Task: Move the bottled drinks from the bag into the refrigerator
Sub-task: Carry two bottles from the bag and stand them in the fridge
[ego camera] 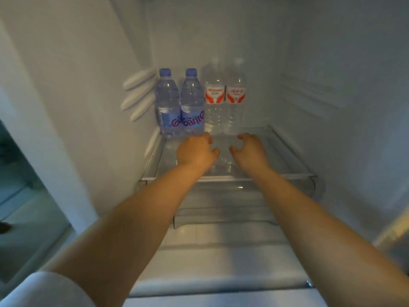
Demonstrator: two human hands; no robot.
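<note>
Glass shelf [276, 151] at mid-frame carries four bottles in a row along the back wall of the refrigerator [77, 85], all upright, their long axes vertical. Two blue-tinted bottles stand left of centre, the left blue bottle [167, 103] and the right blue bottle [192, 103] touching each other; just right of them stand two clear bottles with red labels, the left clear bottle [214, 98] and the right clear bottle [235, 98], also side by side.

My left hand [195, 152] sits just below and in front of the right blue bottle, fingers loosely curled and empty, its fingertips near that bottle's base; I cannot tell whether they touch it. My right hand [251, 151] is also empty, half open with the fingers curved, just in front of the right clear bottle and apart from it.

So the bottles lie straight ahead of both hands, toward the top of the frame, the blue pair nearer my left, the clear pair nearer my right. No bag shows, so I judge any remaining bottles lie outside the frame, behind my reach.
</note>
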